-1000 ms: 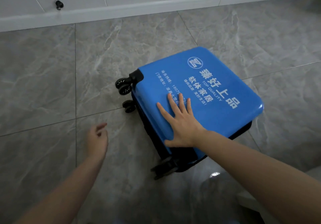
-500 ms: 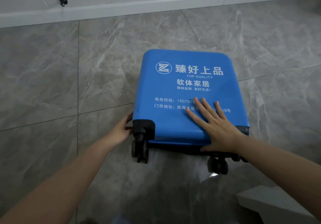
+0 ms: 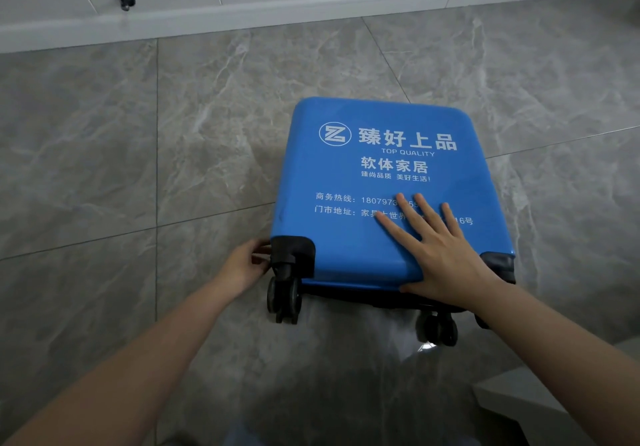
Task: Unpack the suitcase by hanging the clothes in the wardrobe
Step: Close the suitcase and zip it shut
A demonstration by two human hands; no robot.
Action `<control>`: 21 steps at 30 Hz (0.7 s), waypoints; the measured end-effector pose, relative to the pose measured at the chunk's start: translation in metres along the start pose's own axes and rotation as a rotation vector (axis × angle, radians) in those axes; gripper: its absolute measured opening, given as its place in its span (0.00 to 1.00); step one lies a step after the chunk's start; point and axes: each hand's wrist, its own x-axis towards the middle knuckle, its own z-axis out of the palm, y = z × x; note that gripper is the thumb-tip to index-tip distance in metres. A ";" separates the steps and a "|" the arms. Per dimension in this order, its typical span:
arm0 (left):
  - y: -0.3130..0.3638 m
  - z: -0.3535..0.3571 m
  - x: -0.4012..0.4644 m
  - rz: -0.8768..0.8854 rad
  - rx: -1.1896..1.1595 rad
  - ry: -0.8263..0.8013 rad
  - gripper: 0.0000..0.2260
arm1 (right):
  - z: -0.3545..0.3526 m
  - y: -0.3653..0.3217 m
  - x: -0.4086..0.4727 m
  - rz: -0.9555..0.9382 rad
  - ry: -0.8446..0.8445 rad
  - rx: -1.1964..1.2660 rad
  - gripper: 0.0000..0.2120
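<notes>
Blue suitcase (image 3: 377, 175) reads "TOP QUALITY"; closed, flat.

A blue suitcase (image 3: 388, 182) is laid flat and closed on the grey tiled floor (image 3: 138, 168), wheels (image 3: 284, 295) toward the person. The right hand (image 3: 440, 255) is pressed flat on its shell; the left hand (image 3: 244, 265) is placed at its left side, near the wheel corner.

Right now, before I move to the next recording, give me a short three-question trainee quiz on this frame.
1. True or false: the blue suitcase is open.
2. The right hand is: A) gripping a wheel, B) lying flat on the shell, C) off the case.
3. Which corner does the left hand touch?

Key: 1 false, it lies closed on the floor. 2 B. 3 The near left corner, by the black wheel housing.
</notes>
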 end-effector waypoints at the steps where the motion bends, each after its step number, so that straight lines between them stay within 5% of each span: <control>1: 0.000 0.000 -0.001 0.020 0.058 0.009 0.17 | 0.001 -0.001 -0.002 0.005 0.004 0.000 0.63; 8: -0.009 -0.005 -0.005 0.170 0.436 0.048 0.09 | 0.005 -0.009 -0.009 0.026 0.008 -0.002 0.62; 21: -0.017 -0.009 -0.007 0.298 0.521 0.085 0.09 | 0.010 -0.012 -0.012 0.038 -0.008 -0.008 0.61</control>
